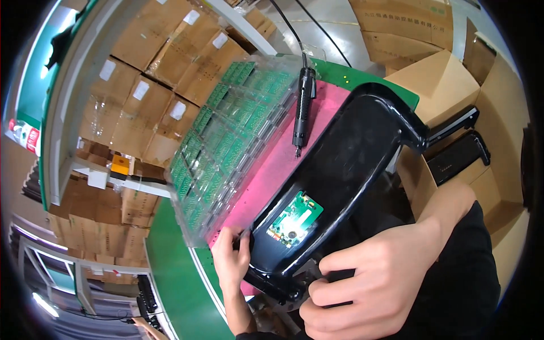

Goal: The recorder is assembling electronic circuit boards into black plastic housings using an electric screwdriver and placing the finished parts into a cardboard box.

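A long glossy black plastic housing (345, 153) with raised, curved ends lies slanted across the bench. Set in its near end is a small green circuit board (297, 220), brightly lit by glare. My left hand (231, 258) is closed at the housing's near-left corner, thumb and finger against its edge. Over the near right side of the housing is my right hand (371, 277), its fingers curled inward; whatever they may hold is hidden. Beyond the housing, a black electric screwdriver (304, 107) with a cord lies on the pink mat (266, 170), its bit pointing toward me.
Clear plastic trays (226, 136) of green circuit boards stand left of the mat on the green bench (175, 266). An open cardboard box (498, 192) at the right holds more black housings (459, 158). Stacked cartons (147, 107) fill the back left. Small dark bits dot the mat.
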Available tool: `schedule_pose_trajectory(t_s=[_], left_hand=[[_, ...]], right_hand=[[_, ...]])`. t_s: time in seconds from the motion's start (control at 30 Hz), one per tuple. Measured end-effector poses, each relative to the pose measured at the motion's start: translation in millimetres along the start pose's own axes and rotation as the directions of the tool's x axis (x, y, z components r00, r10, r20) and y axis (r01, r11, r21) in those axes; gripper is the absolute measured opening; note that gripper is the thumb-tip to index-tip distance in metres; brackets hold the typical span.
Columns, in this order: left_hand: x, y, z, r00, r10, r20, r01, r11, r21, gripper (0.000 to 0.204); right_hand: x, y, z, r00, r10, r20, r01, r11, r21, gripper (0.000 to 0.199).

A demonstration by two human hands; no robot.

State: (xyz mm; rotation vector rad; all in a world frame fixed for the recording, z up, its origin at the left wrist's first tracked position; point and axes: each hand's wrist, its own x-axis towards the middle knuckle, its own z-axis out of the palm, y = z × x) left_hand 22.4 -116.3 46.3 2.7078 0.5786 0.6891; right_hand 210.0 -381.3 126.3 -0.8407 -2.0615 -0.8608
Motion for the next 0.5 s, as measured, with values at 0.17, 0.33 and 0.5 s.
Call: schedule_pose_trajectory(t_s=[0.17, 0.33, 0.5], left_hand=[[-49, 17, -36, 0.949, 0.051, -0.310, -0.017, 0.994, 0.112, 0.021], [-113, -42, -69, 0.686, -0.223, -0.692, 0.230, 0.969, -0.084, 0.029], [-140, -143, -109, 0.399, -0.530, -0.749, 0.236, 0.848, -0.474, 0.029]], right_hand=[[-8, -25, 38, 0.815, 0.375, -0.441, -0.201, 0.898, 0.391, 0.015], [-46, -15, -17, 0.959, 0.079, -0.272, -0.041, 0.989, 0.144, 0.027], [-128, 2, -36, 0.894, 0.268, -0.360, -0.328, 0.938, -0.115, 0.012]])
